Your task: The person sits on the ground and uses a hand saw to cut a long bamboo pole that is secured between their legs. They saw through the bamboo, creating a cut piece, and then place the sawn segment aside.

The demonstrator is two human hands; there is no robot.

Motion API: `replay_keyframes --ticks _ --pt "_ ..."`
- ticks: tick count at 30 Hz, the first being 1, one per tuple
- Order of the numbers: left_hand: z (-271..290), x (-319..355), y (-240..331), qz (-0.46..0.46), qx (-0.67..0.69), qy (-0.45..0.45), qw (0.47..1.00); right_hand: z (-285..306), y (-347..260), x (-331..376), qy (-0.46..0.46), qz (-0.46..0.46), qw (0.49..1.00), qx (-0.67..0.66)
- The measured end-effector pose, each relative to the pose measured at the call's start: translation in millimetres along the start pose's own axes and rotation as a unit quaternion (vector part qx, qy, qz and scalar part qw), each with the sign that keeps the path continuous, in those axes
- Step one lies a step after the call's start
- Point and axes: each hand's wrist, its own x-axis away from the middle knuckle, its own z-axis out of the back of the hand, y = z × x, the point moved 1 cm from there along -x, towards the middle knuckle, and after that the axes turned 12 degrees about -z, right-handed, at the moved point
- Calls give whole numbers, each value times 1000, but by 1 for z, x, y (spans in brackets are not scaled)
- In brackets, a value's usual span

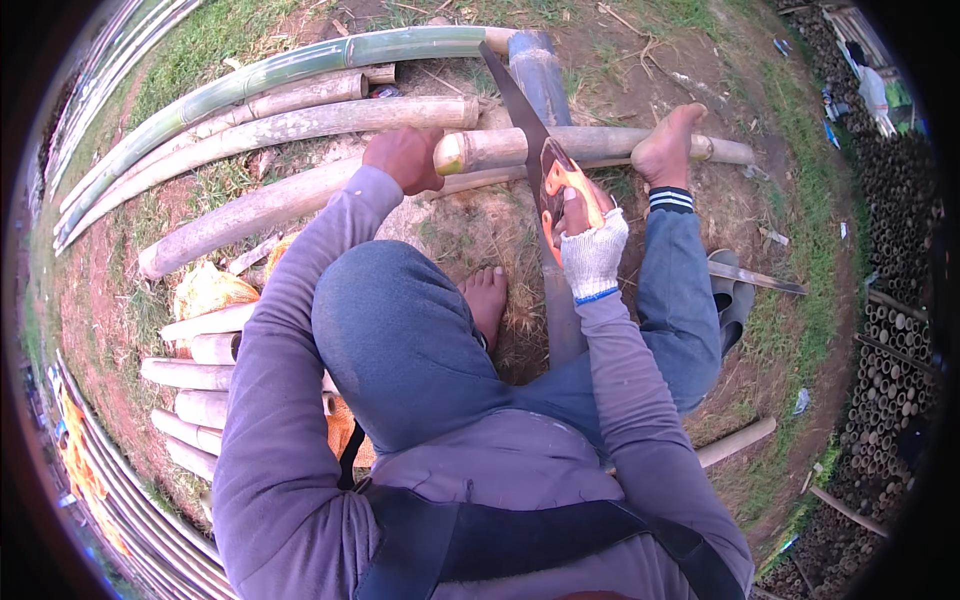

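A pale bamboo pole lies crosswise in front of me, its cut, yellowish end at the left. My bare right foot rests on it farther right. My right hand, in a white knitted glove with bare fingertips, is closed round the orange and dark handle of a handsaw. The saw's blade crosses the pole and points away to the upper left. My bare left hand is closed at the pole's cut end, beside a second bamboo pole; its fingertips are partly hidden.
Beneath the sawn pole runs a thick grey pole. Green bamboo lies at the far left. Short bamboo pieces are heaped at the left. A long blade lies by sandals at the right, near stacked bamboo.
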Motion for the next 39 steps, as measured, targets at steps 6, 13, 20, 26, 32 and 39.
replay_keyframes --ticks 6,13,20,26,32,39 --pt "-4 10 -4 21 -4 -16 1000 76 -6 133 -30 -118 993 -11" --pt "-6 -1 -1 12 -9 -6 1000 18 15 34 0 -43 999 18" --pt "-4 7 -7 19 -9 -23 1000 53 8 97 -28 -110 993 -28" --pt "3 0 1 19 -5 -30 999 61 11 116 -12 -137 990 -38" --pt "-3 4 0 1 -8 8 1000 7 -1 20 -28 -84 996 -31" --pt "-7 11 0 41 1 -38 998 90 -3 141 -92 -159 983 -29"
